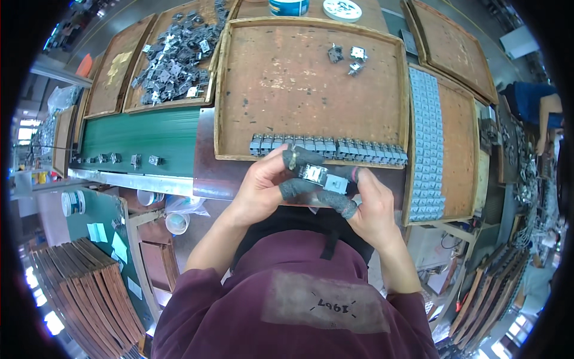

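Before my waist, my left hand (262,188) and my right hand (373,202) meet, with dark wraps on the fingers. Pinched in my left fingers is a small black-and-silver mechanism (313,173). My right fingers close round a blue-grey plastic housing (336,184) that touches the mechanism's right end. Whether the two are joined I cannot tell. Just beyond, a row of similar blue-grey units (326,146) lines the near edge of a wooden tray (299,90). Three loose mechanisms (357,54) lie in its far right part.
To the left, a wooden tray holds a pile of mechanisms (176,63); several more sit on a green conveyor belt (140,131). At right, another tray carries rows of blue-grey units (426,143). A tub (289,7) stands at the back. Another person (532,107) is at far right.
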A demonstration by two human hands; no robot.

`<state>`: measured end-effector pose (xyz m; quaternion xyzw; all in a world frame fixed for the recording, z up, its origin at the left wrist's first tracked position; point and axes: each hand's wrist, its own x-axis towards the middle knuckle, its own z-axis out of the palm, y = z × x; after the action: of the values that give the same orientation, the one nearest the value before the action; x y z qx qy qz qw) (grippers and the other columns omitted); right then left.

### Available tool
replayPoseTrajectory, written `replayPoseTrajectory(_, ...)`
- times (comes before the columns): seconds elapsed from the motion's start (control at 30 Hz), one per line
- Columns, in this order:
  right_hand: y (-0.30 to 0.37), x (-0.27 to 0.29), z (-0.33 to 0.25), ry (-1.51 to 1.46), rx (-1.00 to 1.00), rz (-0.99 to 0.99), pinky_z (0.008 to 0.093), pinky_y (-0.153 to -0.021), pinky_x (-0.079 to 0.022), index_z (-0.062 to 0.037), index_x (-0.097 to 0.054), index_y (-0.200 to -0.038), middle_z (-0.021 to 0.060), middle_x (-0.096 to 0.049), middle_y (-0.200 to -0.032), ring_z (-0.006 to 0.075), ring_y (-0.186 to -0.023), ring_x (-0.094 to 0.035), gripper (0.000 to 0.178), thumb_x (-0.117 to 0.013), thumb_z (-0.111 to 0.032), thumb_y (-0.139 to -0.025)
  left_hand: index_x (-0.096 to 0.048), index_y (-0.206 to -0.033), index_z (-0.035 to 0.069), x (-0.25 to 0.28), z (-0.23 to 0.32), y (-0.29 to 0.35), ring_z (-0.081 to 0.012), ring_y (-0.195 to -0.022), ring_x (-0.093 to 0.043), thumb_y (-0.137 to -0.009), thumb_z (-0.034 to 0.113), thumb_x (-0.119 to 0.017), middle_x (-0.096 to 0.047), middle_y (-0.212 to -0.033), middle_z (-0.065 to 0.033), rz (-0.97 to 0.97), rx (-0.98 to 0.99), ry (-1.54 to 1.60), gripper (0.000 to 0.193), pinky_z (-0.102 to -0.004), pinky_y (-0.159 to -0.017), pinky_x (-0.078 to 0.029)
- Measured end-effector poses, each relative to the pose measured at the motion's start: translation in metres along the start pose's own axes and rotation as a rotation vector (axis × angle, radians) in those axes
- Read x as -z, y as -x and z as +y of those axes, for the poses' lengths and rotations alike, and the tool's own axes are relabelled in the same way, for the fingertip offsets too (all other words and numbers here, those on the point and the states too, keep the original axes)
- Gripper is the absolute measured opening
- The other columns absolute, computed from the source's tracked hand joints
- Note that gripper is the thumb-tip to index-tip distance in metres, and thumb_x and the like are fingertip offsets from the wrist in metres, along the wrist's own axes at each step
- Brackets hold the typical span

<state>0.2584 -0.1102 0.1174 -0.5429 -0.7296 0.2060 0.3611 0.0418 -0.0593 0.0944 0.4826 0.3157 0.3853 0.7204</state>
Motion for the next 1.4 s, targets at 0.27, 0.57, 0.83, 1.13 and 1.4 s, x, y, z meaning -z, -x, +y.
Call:
replayPoseTrajectory(0.27,0.001,0.000,0.008,0.234,0.092,0.031,0.0407,-0.061,-0.051,0.0022,-0.063,-0.093,0.0123,-0.055,-0.080,0.0313,-0.074,-0.061,0.029,-0.078,-0.005,-0.069,-0.056,-0.132,-0.001,-0.033,-0.021,0.001,-0.0246,-0.125,-0.052,-0.085,-0.015,-0.053,-0.050,-0.127,-0.0117,0.002,-0.043,-0.140,0.050,-0.0360,-0.106,-0.042)
replayPoseTrajectory(0.57,0.008,-0.018,0.007,0.276,0.044,0.156,0.0416,-0.061,-0.050,0.0012,-0.063,-0.094,0.0135,-0.057,-0.081,0.0336,-0.075,-0.061,0.025,-0.076,0.000,-0.073,-0.045,-0.138,-0.005,-0.047,-0.042,-0.003,-0.0466,-0.106,-0.049,-0.067,0.002,-0.072,-0.048,-0.119,-0.0271,0.141,-0.402,-0.887,0.077,-0.0481,-0.097,-0.044)
replayPoseTrajectory(0.83,0.000,0.009,0.020,-0.258,-0.305,-0.292,0.0422,-0.070,-0.054,0.0018,-0.063,-0.097,0.0219,-0.068,-0.091,0.0390,-0.085,-0.069,0.051,-0.081,-0.042,-0.076,-0.064,-0.120,-0.005,-0.039,-0.036,-0.014,-0.0353,-0.096,-0.067,-0.065,0.013,-0.081,-0.065,-0.119,-0.0228,0.007,-0.673,-0.807,0.060,-0.0404,-0.082,-0.055)
replayPoseTrajectory(1.13,0.010,0.009,0.033,-0.279,-0.447,-0.311,0.0424,-0.068,-0.054,-0.0006,-0.065,-0.095,0.0192,-0.068,-0.084,0.0379,-0.080,-0.070,0.045,-0.080,-0.039,-0.078,-0.065,-0.121,0.001,-0.034,-0.041,-0.025,-0.0348,-0.101,-0.067,-0.070,0.012,-0.080,-0.068,-0.110,-0.0183,-0.144,-0.556,-0.883,0.055,-0.0399,-0.086,-0.054)
replayPoseTrajectory(1.4,0.130,0.121,0.215,0.395,-0.722,0.568,0.0396,-0.084,-0.053,-0.0038,-0.068,-0.114,0.0212,-0.070,-0.101,0.0331,-0.092,-0.068,0.032,-0.067,-0.026,-0.091,-0.063,-0.122,0.002,0.101,-0.003,-0.014,-0.0122,-0.093,-0.059,-0.079,-0.008,-0.069,-0.062,-0.106,-0.0032,0.443,0.044,-0.816,0.045,-0.0245,-0.078,-0.050)
